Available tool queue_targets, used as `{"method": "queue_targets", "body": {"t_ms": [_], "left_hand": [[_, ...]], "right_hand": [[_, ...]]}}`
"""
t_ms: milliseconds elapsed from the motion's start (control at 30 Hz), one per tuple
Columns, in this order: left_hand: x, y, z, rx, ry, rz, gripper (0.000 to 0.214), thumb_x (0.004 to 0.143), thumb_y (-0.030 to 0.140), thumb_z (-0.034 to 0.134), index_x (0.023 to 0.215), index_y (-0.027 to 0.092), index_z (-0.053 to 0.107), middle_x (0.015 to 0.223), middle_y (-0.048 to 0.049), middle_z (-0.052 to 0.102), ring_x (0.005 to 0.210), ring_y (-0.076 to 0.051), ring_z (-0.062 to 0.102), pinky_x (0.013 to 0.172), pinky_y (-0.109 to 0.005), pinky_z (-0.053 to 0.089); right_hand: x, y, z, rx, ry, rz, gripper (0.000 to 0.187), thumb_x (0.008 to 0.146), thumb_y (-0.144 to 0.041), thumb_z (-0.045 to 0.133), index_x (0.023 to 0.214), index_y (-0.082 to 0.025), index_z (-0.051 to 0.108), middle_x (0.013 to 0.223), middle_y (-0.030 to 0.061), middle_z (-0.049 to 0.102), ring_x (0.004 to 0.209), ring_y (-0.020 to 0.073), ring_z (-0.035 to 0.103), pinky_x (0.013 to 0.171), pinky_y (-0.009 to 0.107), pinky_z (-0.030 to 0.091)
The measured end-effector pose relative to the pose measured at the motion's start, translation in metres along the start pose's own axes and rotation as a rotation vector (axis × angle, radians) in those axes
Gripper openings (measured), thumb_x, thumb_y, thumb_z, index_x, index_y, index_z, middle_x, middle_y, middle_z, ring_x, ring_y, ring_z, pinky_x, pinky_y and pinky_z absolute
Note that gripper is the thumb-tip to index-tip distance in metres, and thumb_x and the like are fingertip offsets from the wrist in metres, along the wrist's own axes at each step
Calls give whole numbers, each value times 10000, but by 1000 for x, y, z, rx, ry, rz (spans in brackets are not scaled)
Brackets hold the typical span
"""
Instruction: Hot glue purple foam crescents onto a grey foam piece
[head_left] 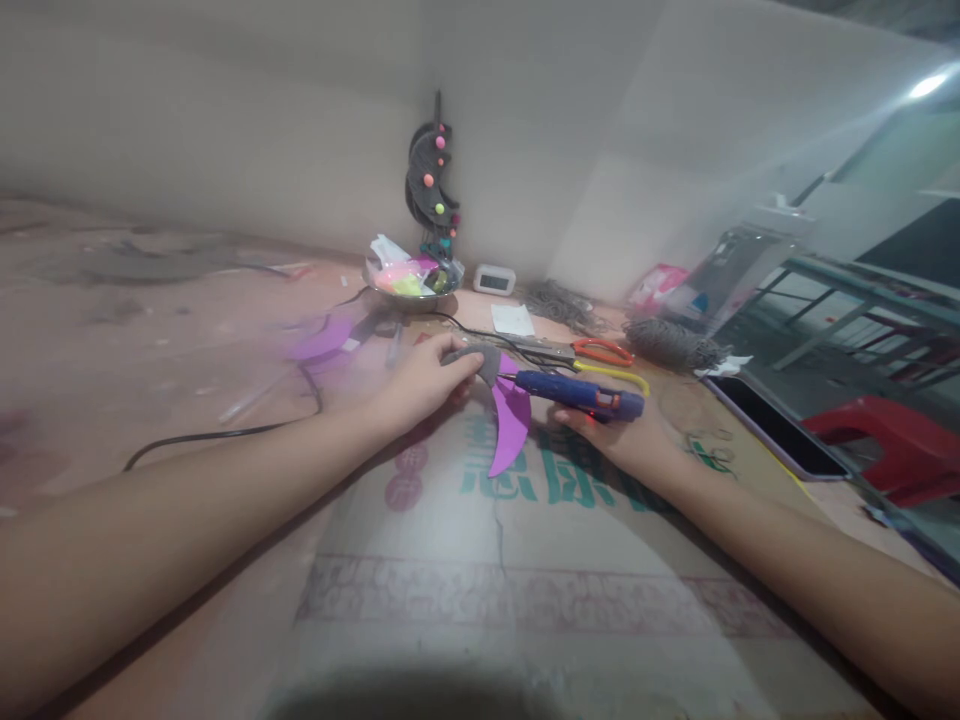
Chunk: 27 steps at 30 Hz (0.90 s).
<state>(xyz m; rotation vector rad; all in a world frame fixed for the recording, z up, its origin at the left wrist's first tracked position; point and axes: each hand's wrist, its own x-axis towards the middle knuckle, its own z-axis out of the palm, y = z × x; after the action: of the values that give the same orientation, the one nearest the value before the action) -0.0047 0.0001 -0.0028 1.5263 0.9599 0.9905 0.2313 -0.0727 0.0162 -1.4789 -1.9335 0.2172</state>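
My left hand (420, 385) presses its closed fingers on a grey felt piece (480, 358) that lies over the top of a purple crescent-shaped piece (511, 420) on the cardboard sheet (480, 540). My right hand (630, 435) grips a blue glue gun (581, 395), its nozzle pointing left at the grey and purple pieces. The gun's black cord (225, 432) trails off to the left across the table.
Orange-handled scissors (600, 350) and a yellow-handled tool (615, 372) lie behind the gun. A metal bowl (412, 280) with bright scraps, a black crescent decoration (431, 185), a small white clock (495, 279), grey yarn bundles (667, 342) and a phone (772, 425) sit around. A red stool (892, 445) stands right.
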Motion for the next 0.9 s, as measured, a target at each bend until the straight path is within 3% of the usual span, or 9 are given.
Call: {"method": "queue_targets", "body": {"t_ms": [433,667,900], "left_hand": [[1,1,1,-1,2,9,205,803,351,598,764,192,475,551,30,547,466,-89,502,454,-186,391],[0,2,1,3,8,9,209,797,356,607,766,190,484,538,31,549,463,-86,496,445,-178,364],[-1,4,1,2,12,-10,209,802,362,608,778,191,492,523,35,546,446,-80,490,445,-176,363]], "right_hand": [[0,-2,-1,35,-5,-41,188,754,-380,669,746,-201,611,713,15,658,669,186,620,639,305,505],[-3,-5,-1,52,67,44,213,733,-423,644,745,-212,616,706,42,681,690,228,649,646,341,532],[0,-8,0,46,48,84,252,695,-446,685,660,-218,585,631,33,663,611,211,629,565,310,518]]}}
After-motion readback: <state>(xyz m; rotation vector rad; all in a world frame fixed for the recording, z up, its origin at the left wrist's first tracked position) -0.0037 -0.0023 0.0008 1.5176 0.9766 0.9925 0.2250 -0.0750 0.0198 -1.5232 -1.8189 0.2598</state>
